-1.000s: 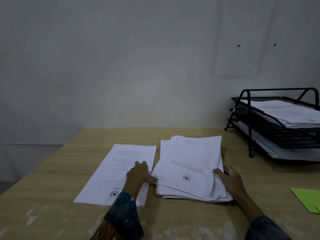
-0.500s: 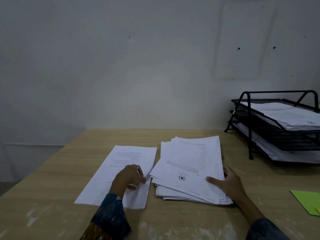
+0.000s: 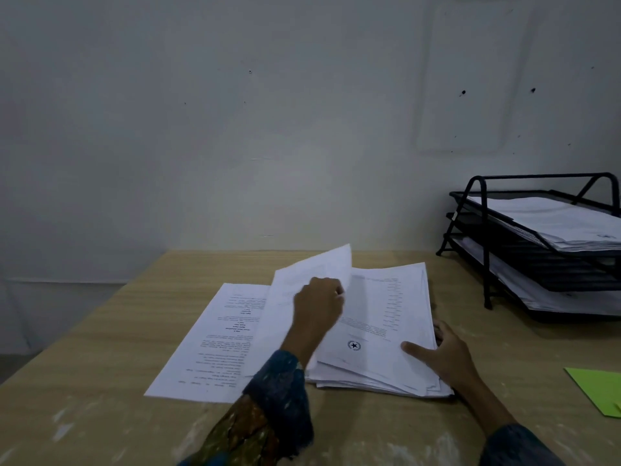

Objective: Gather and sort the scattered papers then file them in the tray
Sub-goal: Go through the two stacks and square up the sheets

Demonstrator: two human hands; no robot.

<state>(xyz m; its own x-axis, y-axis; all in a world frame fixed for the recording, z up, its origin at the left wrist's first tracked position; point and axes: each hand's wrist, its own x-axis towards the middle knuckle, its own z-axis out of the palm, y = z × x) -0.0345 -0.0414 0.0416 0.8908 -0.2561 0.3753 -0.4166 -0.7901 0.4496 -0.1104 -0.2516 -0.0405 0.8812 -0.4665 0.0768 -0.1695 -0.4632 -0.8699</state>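
Left hand [image 3: 317, 304] holds raised sheet [image 3: 319, 264], seemingly pinched; right hand [image 3: 443, 351] rests on stack [image 3: 386, 314].

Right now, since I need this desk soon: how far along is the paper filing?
Done: the tray holds filed papers, and a small sorted pile lies left of the stack. In hand: the left hand lifts one sheet off the stack while the right hand steadies it. Left: the thick stack is unsorted, and neither table pile is filed.
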